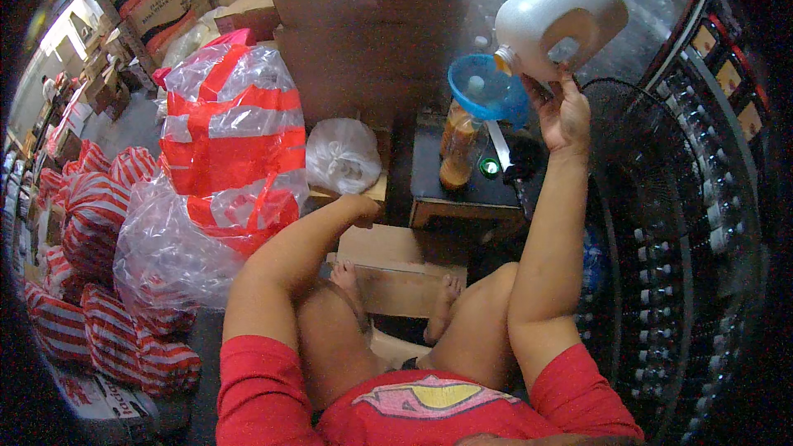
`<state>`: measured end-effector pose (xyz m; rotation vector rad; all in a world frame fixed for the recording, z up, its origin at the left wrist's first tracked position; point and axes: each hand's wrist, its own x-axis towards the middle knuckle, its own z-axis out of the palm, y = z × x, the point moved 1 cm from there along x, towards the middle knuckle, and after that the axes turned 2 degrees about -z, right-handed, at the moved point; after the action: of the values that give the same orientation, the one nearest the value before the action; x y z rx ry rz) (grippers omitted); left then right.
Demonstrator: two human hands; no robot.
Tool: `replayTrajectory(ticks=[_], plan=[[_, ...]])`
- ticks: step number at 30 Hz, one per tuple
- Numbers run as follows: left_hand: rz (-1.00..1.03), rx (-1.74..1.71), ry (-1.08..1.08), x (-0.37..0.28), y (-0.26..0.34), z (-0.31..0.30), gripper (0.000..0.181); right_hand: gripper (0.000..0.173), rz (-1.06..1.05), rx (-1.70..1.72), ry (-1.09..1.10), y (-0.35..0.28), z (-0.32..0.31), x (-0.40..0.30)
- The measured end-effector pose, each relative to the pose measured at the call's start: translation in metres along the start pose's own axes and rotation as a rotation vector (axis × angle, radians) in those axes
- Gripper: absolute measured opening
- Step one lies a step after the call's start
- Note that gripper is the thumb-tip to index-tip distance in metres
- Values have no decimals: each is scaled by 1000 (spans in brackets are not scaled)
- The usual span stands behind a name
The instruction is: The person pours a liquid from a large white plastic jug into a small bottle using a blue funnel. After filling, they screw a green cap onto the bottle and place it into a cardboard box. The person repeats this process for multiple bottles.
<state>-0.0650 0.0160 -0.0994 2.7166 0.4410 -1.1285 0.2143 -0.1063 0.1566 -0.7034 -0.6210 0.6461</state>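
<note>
My right hand [565,113] grips a large translucent white plastic jug [554,0] by its handle side. The jug is tipped mouth-down to the left and holds some orange-brown liquid. Its neck is over the rim of a blue plastic funnel [461,94], with orange liquid at the mouth. Below the funnel stands a clear plastic bottle [457,152], partly filled with orange liquid. A green bottle cap [489,167] and a knife [499,142] with a dark handle lie beside it. My left hand [367,210] hangs near my knee, its fingers mostly hidden.
A low black-topped table [427,173] carries the bottle. At left are a clear bag with red bands [235,161] and several red-striped bags [93,223]. A knotted white plastic bag [344,155] sits ahead on a carton. Many capped bottles [650,297] line the right side.
</note>
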Motion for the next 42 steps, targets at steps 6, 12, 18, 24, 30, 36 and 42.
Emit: replayTrajectory(ticks=[6, 12, 18, 24, 30, 36, 42], plan=[[24, 12, 79, 2, -1, 3, 35, 29, -1, 5, -24, 0, -5, 3], [26, -11, 95, 12, -8, 12, 36, 29, -9, 17, -28, -1, 1, 0], [0, -46, 88, 4, -2, 4, 36, 29, -28, 34, -25, 0, -5, 2], [112, -48, 118, 18, -14, 18, 38, 31, -19, -3, -41, 1, -1, 2], [72, -45, 127, 27, -18, 25, 37, 30, -30, -9, -28, 2, -5, 4], [110, 35, 107, 15, -10, 16, 37, 29, -26, 4, -43, 1, -4, 3], [-25, 13, -17, 4, 2, 1, 39, 28, -25, 7, -23, -1, -2, 0]])
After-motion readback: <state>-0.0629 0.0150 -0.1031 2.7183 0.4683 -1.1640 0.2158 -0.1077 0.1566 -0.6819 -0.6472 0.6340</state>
